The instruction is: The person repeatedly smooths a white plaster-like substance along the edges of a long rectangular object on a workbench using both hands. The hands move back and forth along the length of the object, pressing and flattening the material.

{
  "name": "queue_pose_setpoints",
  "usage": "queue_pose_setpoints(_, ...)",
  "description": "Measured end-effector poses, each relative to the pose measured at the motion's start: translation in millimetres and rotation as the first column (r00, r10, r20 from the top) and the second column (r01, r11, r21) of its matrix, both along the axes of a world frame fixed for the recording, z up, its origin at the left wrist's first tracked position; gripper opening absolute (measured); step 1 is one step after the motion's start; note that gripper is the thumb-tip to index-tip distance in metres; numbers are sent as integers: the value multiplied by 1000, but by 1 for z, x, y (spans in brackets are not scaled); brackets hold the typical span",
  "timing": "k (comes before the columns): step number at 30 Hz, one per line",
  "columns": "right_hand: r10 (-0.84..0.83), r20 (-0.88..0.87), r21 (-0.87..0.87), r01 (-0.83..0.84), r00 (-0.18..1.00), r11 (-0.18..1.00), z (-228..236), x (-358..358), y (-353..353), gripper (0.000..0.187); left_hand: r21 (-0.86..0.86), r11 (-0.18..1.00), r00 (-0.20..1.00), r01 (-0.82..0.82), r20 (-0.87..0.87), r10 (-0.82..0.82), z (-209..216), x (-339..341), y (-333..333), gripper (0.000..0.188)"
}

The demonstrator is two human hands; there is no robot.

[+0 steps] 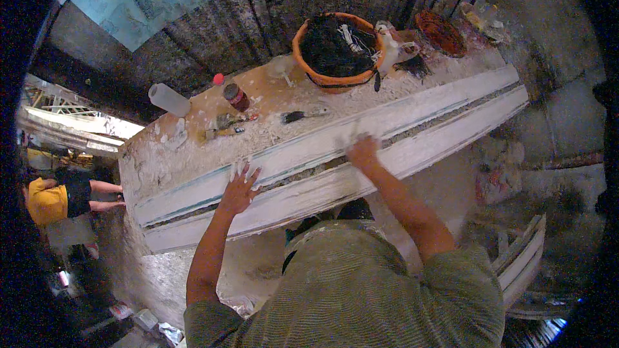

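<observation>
Two long white-coated boards [290, 153] lie side by side on a dusty workbench, with a dark, rough gap running between them. My left hand [240, 191] rests flat on the boards with its fingers spread, the fingertips whitened with powder. Further right, my right hand [363, 150] is over the boards near the gap. Motion smears its fingers, and whether anything is under them cannot be made out.
Along the bench [155, 161] behind the boards are a white plastic bottle [169, 100], a dark jar [236, 97], brushes [303, 115] and an orange-rimmed basket [332, 80]. A reddish woven dish [441, 33] sits far right. Someone in a yellow top [47, 202] is at left.
</observation>
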State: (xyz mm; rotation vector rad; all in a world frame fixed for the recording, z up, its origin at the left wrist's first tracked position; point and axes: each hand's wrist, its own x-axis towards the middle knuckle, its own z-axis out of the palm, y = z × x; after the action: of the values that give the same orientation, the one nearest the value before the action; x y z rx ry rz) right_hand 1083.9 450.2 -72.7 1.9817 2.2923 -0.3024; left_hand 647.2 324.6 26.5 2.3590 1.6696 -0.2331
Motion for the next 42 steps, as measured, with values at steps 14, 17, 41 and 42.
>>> queue_pose_setpoints(14,362,-451,430,-157,816,889,74,-103,-85,65,-213,946,955,245,-116,-274,21,38,33,64)
queue_pose_setpoints(17,162,-428,35,-163,889,986,89,-96,-94,62,-233,920,936,315,-87,-342,21,53,50,65)
queue_pose_setpoints(41,-326,118,-31,331,938,943,-43,482,191,57,97,789,756,606,236,-610,-36,589,292,65)
queue_pose_setpoints(42,-397,92,-53,403,913,914,-49,521,205,54,80,771,740,632,234,-630,-39,623,306,67)
